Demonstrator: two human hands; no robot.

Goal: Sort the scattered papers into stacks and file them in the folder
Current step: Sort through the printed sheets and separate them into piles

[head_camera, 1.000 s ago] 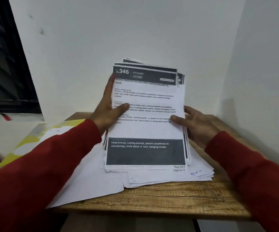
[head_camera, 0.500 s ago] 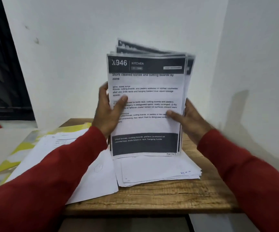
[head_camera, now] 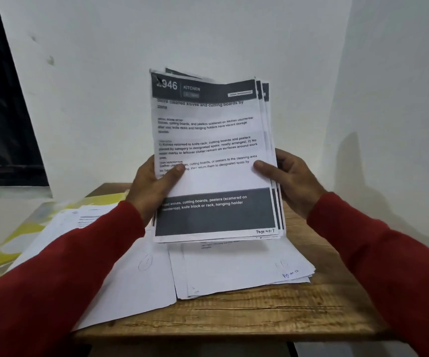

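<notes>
We held the stack of printed sheets (head_camera: 213,161) upright above the wooden surface (head_camera: 234,315), its lower edge just over the loose papers (head_camera: 244,269) lying there. Our left hand (head_camera: 154,184) gripped the stack's left edge, thumb curled across the front page at about 9 o'clock from its middle, fingers hidden behind. Our right hand (head_camera: 290,179) gripped the right edge at about 3 o'clock, thumb pressed on the front page, the rest wrapped round the back.

Compared with half a second earlier, the stack sat lower in view and tipped slightly, its top leaning towards 11 o'clock; both hands had slid down to hold it nearer its middle. A second earlier it had leaned further back, its foot resting on the pile. The top corners of the rear sheets fanned out behind the front page, which read "Page No: 7" at its foot.

A single white sheet (head_camera: 131,284) lay at 7 o'clock from the stack, touching the loose papers. The yellow folder (head_camera: 25,228) lay at 9 o'clock on the left, more papers spread on top of it. Both sleeves were red.
</notes>
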